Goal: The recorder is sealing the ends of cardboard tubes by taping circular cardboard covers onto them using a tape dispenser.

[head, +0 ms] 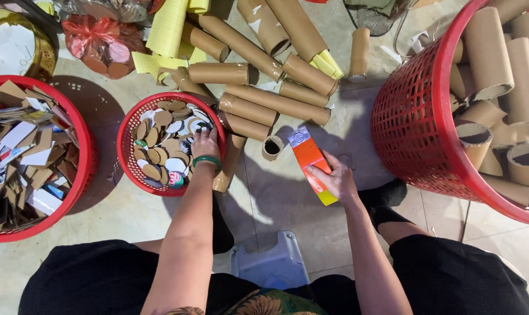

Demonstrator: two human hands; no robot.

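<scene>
My left hand (205, 144), with a green bangle on the wrist, reaches into a small red basket (126, 153) and rests on the round cardboard discs (157, 146) piled inside; the fingers are hidden among the discs. My right hand (335, 180) grips an orange tube (310, 158) with a grey end and a yellow end, held low over the tiled floor, pointing away from me. A short cardboard tube (272, 146) stands on end just left of it.
A large red basket (413, 122) full of cardboard tubes stands at the right. Loose long cardboard tubes (274, 102) lie ahead. Another red basket (81, 181) of card scraps sits at the left. A pale plastic stool (270, 262) is between my knees.
</scene>
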